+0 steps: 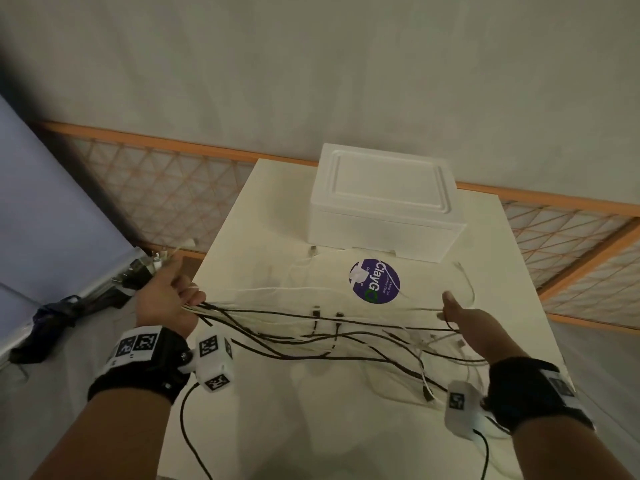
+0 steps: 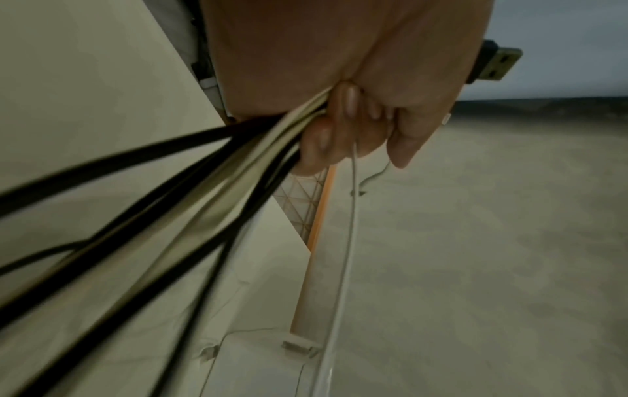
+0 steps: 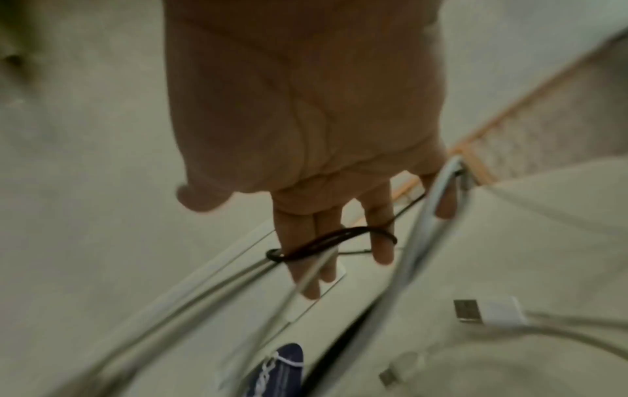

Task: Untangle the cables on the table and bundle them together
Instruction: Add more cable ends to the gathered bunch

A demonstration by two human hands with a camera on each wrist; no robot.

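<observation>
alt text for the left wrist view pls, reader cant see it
A left hand grips a bundle of black and white cables that fan out toward the camera, blurred. A black USB plug sticks out past the far side of the hand, and a pale table edge shows behind.

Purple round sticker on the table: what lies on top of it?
Thin white cables cross the purple round sticker, along with a small white piece; they cover parts of its white lettering.
</observation>
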